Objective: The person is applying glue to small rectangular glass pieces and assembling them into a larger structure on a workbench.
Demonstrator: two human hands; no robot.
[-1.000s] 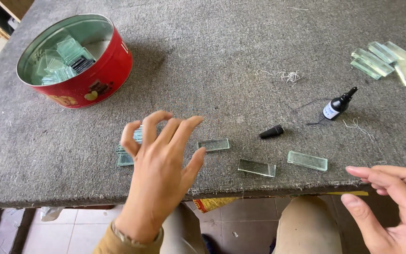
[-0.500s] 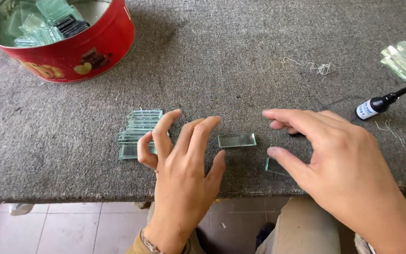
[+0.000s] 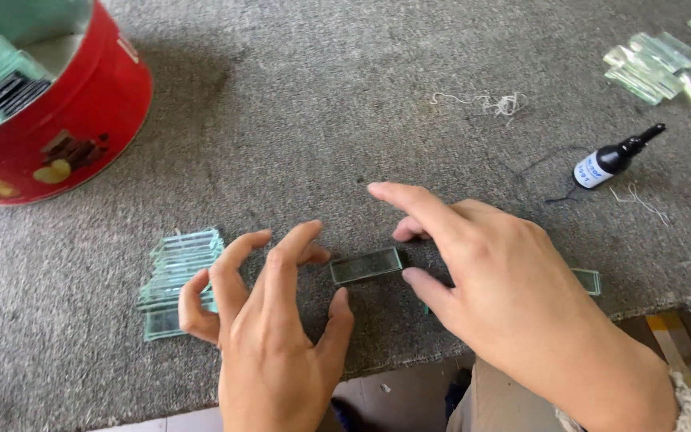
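Head view: your left hand (image 3: 269,336) hovers with fingers spread, holding nothing, just right of the stack of clear greenish glass strips (image 3: 179,276). Your right hand (image 3: 489,276), also spread and gripping nothing, arches over the far side of one single glass strip (image 3: 365,265) lying flat between both hands on the grey felt-covered counter (image 3: 321,104). Another strip (image 3: 588,280) peeks out past your right hand. Whether any fingertip touches the single strip is hard to tell. That strip lies separate; the stack looks untouched.

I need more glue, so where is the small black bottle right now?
In the head view the black bottle lies on its side at the right of the grey mat, beyond the right hand, below the loose glass strips.
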